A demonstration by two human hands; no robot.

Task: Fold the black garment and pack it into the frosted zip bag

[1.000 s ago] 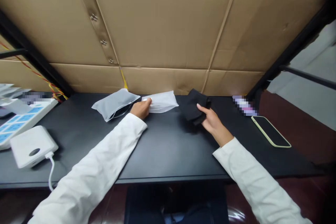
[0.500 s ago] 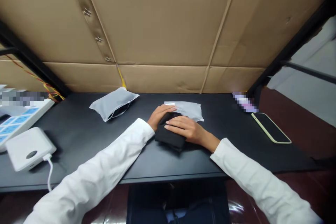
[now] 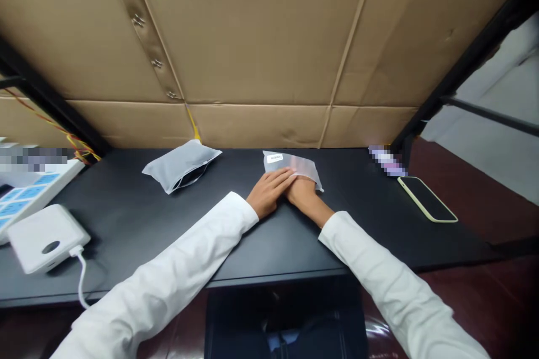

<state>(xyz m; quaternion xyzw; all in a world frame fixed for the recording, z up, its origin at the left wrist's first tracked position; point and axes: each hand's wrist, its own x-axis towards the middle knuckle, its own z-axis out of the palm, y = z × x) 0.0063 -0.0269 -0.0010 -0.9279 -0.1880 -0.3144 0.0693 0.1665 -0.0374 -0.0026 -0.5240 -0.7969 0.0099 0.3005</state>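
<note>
A translucent frosted pouch (image 3: 275, 162) with a small white label lies at the middle of the black table. My right hand (image 3: 301, 188) is partly inside this pouch, its fingers seen only faintly through the plastic. On the pouch's near edge rests my left hand (image 3: 269, 189), fingers together and pressed over the pouch mouth beside my right hand. Whether anything is in my right hand is hidden. The black folded item is not visible.
Another frosted pouch (image 3: 181, 164), with something dark in its opening, lies at the back left. A white power bank (image 3: 48, 238) with a cable and a power strip (image 3: 36, 193) are at the left. A phone (image 3: 427, 199) lies at the right. Cardboard (image 3: 252, 33) stands behind.
The black folded item has gone from view. My right hand has moved from on top of it into the pouch, and my left hand has shifted onto the pouch's edge.
</note>
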